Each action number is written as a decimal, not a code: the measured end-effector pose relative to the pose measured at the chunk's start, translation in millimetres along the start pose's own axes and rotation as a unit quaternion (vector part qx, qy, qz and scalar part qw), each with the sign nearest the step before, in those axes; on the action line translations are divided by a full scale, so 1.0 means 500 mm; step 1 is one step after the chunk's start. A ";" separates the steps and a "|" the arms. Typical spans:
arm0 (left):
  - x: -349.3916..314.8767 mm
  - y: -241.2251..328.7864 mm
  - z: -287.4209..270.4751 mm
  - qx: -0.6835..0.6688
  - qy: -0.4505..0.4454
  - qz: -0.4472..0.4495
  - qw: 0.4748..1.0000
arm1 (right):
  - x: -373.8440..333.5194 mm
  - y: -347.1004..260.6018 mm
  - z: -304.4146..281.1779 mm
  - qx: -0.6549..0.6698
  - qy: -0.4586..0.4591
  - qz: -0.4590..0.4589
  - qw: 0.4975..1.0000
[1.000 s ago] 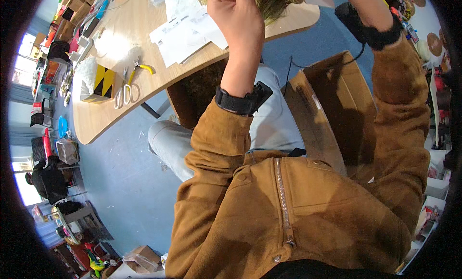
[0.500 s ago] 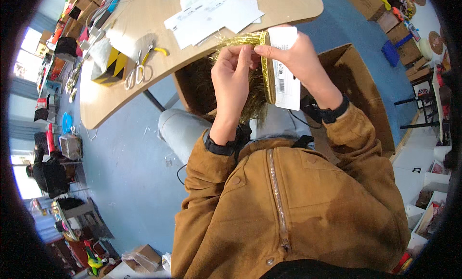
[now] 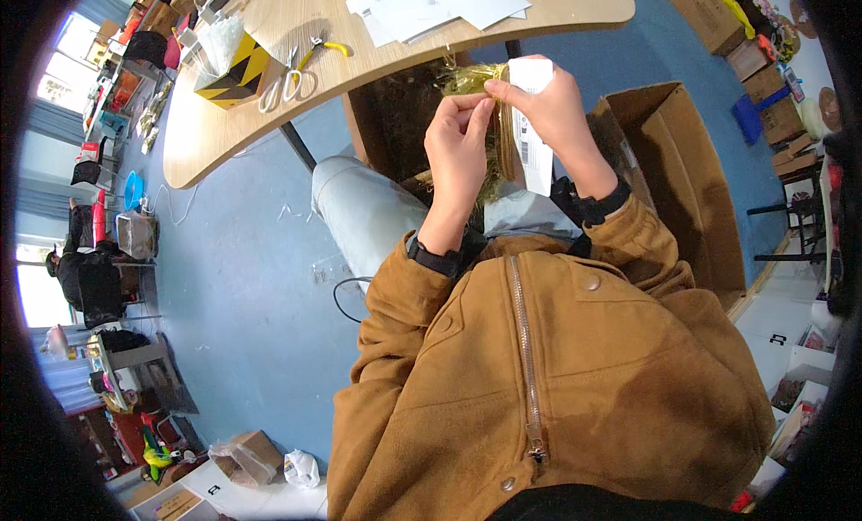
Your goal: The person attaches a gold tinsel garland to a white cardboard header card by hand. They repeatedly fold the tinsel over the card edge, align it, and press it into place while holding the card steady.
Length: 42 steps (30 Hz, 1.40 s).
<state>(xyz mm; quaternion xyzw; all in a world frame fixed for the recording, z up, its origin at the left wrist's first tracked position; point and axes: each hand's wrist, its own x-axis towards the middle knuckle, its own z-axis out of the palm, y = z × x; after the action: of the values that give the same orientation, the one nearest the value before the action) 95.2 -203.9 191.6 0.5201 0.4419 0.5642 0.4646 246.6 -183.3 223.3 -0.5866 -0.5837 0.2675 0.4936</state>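
Gold tinsel (image 3: 505,148): where, exactly?
– Up above the pale jeans (image 3: 368,202), just off the near edge of the table (image 3: 211,148), between both hands. Lies along a long white card (image 3: 537,166); frays out into loose fringe on the left.

– Left hand (image 3: 458,153)?
– Pinches at the tinsel, thumb against forefinger, other fingers curled in. Cannot make out exactly which strand or edge in the pinch.

– And right hand (image 3: 558,112)?
– Grasps card and tinsel together, thumb across the gold side, close to the left fingertips; fingers mostly hidden behind the card.

– Noted on the table?
– White papers (image 3: 440,9), overlapping; scissors (image 3: 292,83) beside yellow-handled pliers (image 3: 334,48); yellow-and-black striped box (image 3: 244,76) toward the left end, whitish stuff inside.

– Lower down?
– Open cardboard box (image 3: 700,166) on the right, over blue floor (image 3: 242,296). Beneath the table, another brown box (image 3: 356,130), contents too dim to tell.
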 end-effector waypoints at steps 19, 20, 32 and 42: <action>-0.023 0.008 0.007 0.009 0.025 0.018 0.999 | -0.038 -0.047 -0.008 -0.105 -0.001 -0.034 0.994; -0.016 0.001 0.005 0.008 0.022 0.027 0.999 | -0.036 -0.046 -0.007 -0.115 -0.011 -0.017 0.993; -0.016 0.003 0.003 -0.228 -0.053 -0.134 0.963 | -0.058 -0.040 -0.112 0.028 -0.122 0.018 0.992; 0.008 -0.069 0.007 -0.219 -0.074 -0.240 0.943 | -0.069 0.053 -0.163 -0.319 -0.141 -0.028 0.937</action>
<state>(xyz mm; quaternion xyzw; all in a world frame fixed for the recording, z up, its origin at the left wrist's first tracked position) 100.8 -194.0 158.4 0.3245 0.3834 0.4788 0.7200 324.3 -233.2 220.7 -0.6534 -0.7178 0.1330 0.2003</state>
